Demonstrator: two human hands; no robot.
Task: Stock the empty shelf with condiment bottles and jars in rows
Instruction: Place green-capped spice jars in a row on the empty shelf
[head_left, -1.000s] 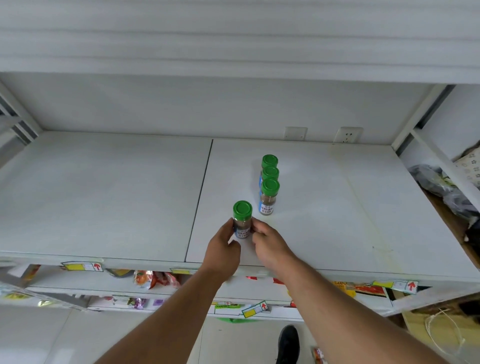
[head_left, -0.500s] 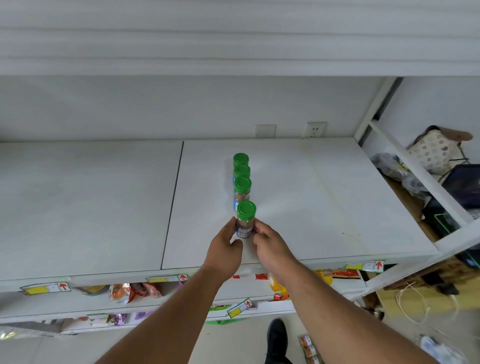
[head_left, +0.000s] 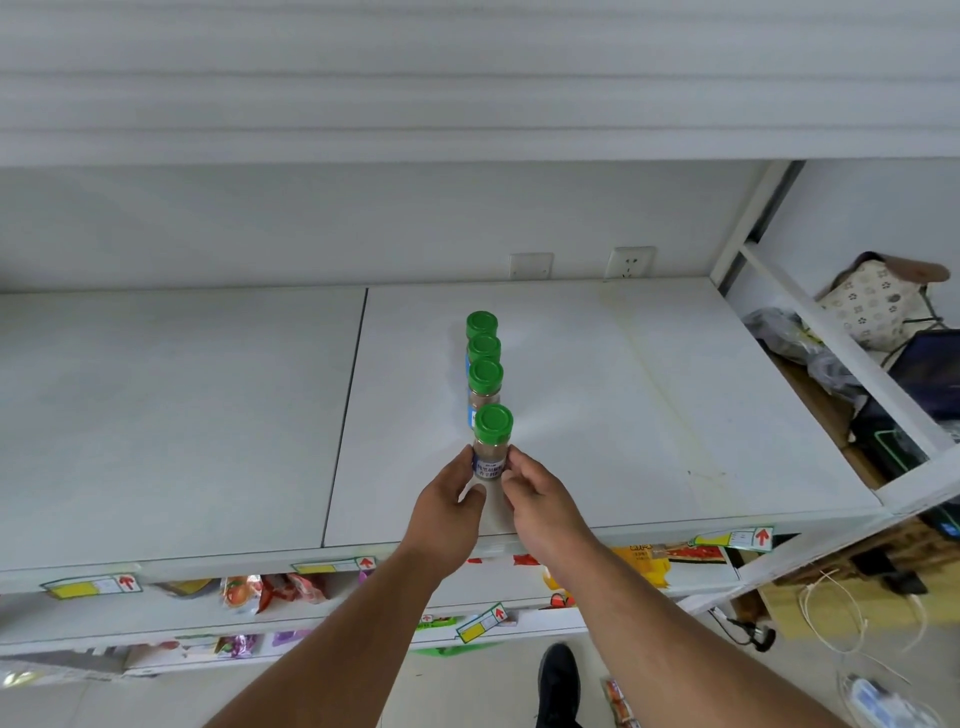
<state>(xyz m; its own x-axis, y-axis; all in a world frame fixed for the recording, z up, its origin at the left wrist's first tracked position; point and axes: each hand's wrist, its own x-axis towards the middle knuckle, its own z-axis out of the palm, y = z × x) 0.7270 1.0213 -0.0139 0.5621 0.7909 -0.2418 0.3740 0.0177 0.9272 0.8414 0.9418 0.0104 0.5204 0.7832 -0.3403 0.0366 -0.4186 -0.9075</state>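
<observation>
Several small spice jars with green lids stand in one front-to-back row on the white shelf (head_left: 649, 415). The nearest spice jar (head_left: 491, 447) has brown powder and a blue-and-white label. My left hand (head_left: 449, 506) holds its lower left side and my right hand (head_left: 537, 501) holds its lower right side, fingertips curled against the label. Behind it stand a second jar (head_left: 485, 382), a third (head_left: 483, 347) and the rearmost jar (head_left: 481, 323), each partly hidden by the one in front.
The shelf's left panel (head_left: 166, 415) is bare, split from the right panel by a seam. Wall sockets (head_left: 629, 262) sit at the back. Lower shelves (head_left: 260, 592) hold snack packets and price tags. Bags, a cushion and cables crowd the right side (head_left: 878, 306).
The jar between my hands has shifted right from beside the row into line at its front. My view has swung to the right.
</observation>
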